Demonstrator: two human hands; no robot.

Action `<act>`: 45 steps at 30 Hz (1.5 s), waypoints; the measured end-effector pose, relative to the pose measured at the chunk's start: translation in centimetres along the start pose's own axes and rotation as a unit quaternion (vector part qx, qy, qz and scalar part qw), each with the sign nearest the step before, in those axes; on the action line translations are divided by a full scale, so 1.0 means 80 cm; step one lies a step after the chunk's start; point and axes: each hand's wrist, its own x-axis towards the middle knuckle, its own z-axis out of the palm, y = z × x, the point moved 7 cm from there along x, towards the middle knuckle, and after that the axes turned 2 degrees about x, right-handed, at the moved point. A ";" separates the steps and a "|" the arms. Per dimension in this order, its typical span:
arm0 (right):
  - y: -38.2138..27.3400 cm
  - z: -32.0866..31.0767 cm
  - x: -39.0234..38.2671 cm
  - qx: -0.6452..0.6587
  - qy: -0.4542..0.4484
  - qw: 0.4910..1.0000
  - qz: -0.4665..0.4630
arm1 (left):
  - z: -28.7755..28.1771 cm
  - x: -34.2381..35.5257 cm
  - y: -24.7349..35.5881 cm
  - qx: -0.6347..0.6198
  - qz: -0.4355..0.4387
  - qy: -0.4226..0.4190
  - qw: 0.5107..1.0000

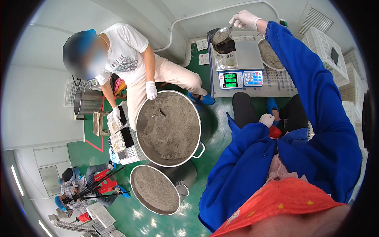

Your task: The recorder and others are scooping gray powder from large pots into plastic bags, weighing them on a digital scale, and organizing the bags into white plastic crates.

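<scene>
Nearest, below the scale, the white-gloved left hand [267, 120] is curling beside something red [275, 132]; whether it is gripping that, I cannot tell. Past the scale's far edge, the gloved right hand [244, 19] is pinching the handle of one metal scoop [222, 36], which is carrying grey powder over the mouth of one bag [226, 60]. The bag is standing on the left part of the scale [252, 57], whose panel is showing three green-lit readouts and a keypad with markings. Printed characters are running across the worktop [278, 83] under it. One powder-filled bowl [277, 69] is sitting right of the scale; two printed sheets, one white sheet [202, 44] and another below it, are lying to its left. Farther left of the scale, two steel pots, a larger pot [205, 122] and a smaller pot [186, 173], are holding powder. Beyond, a co-worker [126, 43] is wearing a shirt with lettering and a picture.
</scene>
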 end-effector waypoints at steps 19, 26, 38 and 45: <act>0.295 -0.313 -0.064 0.100 0.134 0.984 0.068 | 0.011 0.005 0.023 0.040 -0.003 -0.049 0.998; 0.304 -0.183 -0.082 -0.492 0.163 0.853 -0.056 | -0.062 0.010 0.039 -0.200 0.056 0.108 0.972; 0.305 -0.165 -0.151 -0.477 0.171 0.862 -0.002 | -0.483 0.046 0.283 0.224 -0.023 0.408 0.885; 0.295 -0.136 -0.257 -0.447 0.072 0.891 -0.039 | -0.469 0.072 0.285 0.342 -0.067 0.368 0.862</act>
